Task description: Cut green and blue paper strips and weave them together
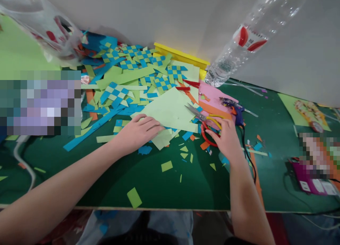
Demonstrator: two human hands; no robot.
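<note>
My right hand (pixel 225 135) grips a pair of scissors (pixel 199 114) by the red and yellow handles. The blades are slightly parted and point up and left, over the right part of a light green paper sheet (pixel 170 107). My left hand (pixel 142 131) lies palm down with its fingers stretched out, touching the lower left of the sheet and a smaller pale green piece (pixel 162 140). Blue and green woven paper fish (pixel 113 92) and loose strips lie in a heap behind the sheet. What is under my left palm is hidden.
A clear plastic bottle (pixel 247 39) stands at the back right, beside a yellow folded strip (pixel 180 55). A plastic bag (pixel 45 25) is at the back left. Pink paper (pixel 212 92), a black cable (pixel 248 156) and a purple box (pixel 309 179) lie to the right. Paper scraps dot the green tabletop.
</note>
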